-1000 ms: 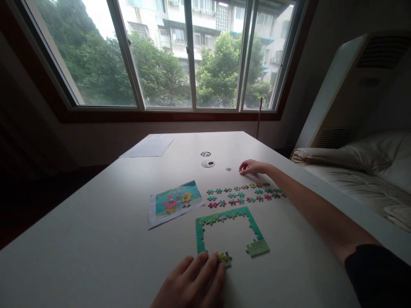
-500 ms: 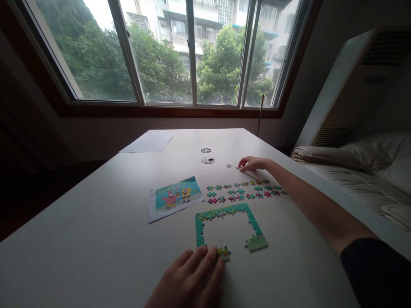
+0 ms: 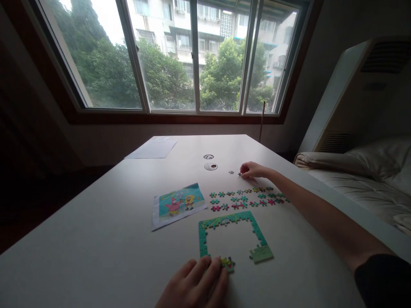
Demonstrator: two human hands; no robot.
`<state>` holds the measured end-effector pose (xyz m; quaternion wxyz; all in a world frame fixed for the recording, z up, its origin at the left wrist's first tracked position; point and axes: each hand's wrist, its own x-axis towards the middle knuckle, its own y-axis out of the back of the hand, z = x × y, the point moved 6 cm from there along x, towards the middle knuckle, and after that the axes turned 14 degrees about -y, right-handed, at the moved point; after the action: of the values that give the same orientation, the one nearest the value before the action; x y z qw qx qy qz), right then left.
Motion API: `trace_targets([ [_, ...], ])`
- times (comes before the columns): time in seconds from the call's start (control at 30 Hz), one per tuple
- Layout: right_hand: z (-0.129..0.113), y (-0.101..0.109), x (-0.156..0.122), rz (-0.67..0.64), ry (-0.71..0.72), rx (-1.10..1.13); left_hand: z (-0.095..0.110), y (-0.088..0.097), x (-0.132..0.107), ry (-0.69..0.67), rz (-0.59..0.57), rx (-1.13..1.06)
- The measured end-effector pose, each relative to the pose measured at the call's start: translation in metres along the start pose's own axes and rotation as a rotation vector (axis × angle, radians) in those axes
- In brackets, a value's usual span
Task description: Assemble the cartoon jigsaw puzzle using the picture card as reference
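Note:
My left hand (image 3: 195,282) lies at the near left corner of a partly joined jigsaw border (image 3: 203,237), its fingertips resting on the bottom edge and hiding that corner. Just right of those fingers shows a yellow-and-green border section (image 3: 228,263). The green right corner section (image 3: 261,254) stands across a gap from it. Farther back, my right hand (image 3: 252,170) is closed in a pinch at a small puzzle piece (image 3: 239,174). Another loose piece (image 3: 231,172) lies a little to its left. Rows of loose puzzle pieces (image 3: 236,199) are spread between the border and my right hand.
A cartoon picture sheet (image 3: 180,205) lies left of the pieces. Two round flat items (image 3: 211,167) are beyond it, and white paper (image 3: 150,149) lies at the table's far left. A pale sofa (image 3: 346,175) stands right of the white table (image 3: 96,222).
The view has tilted up slightly, so everything sits lower. My right hand has drawn in more closely around the small piece. My left hand stays on the border.

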<state>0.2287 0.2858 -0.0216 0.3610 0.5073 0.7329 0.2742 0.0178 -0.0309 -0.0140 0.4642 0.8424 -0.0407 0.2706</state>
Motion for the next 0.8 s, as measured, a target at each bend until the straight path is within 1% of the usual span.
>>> trace_targets([
  [0.07,-0.014,-0.004,-0.015,0.012,0.068,-0.003,0.0,0.001,0.001,-0.006,0.002,-0.002],
  [0.13,-0.031,-0.011,-0.037,0.006,0.155,-0.003,-0.001,0.001,0.002,-0.009,0.005,-0.01],
  [0.17,-0.043,-0.016,-0.052,-0.005,0.257,-0.009,-0.001,0.001,0.002,-0.005,0.006,-0.014],
  [0.2,-0.053,-0.023,-0.068,-0.024,0.327,-0.009,-0.001,0.001,0.002,-0.007,0.003,-0.023],
  [0.23,-0.061,-0.031,-0.084,-0.071,0.371,0.003,-0.002,0.001,0.003,-0.001,0.003,-0.029],
  [0.3,-0.072,-0.047,-0.118,-0.155,0.405,0.047,-0.001,0.001,0.003,0.008,0.007,-0.04],
  [0.4,-0.08,-0.071,-0.164,-0.254,0.422,0.074,0.0,0.0,0.004,0.014,-0.007,-0.044],
  [0.47,-0.082,-0.083,-0.188,-0.292,0.415,0.091,0.001,-0.001,0.003,0.022,-0.017,-0.048],
  [0.5,-0.083,-0.087,-0.198,-0.29,0.422,0.094,0.001,-0.002,0.002,0.028,-0.019,-0.054],
  [0.57,-0.085,-0.092,-0.211,-0.256,0.44,0.093,0.002,-0.003,0.001,0.04,-0.028,-0.073],
  [0.63,-0.085,-0.095,-0.216,-0.227,0.432,0.098,0.002,-0.004,0.0,0.047,-0.052,-0.1],
  [0.8,-0.082,-0.102,-0.216,-0.262,0.343,0.127,0.002,-0.003,0.0,0.045,-0.106,-0.134],
])
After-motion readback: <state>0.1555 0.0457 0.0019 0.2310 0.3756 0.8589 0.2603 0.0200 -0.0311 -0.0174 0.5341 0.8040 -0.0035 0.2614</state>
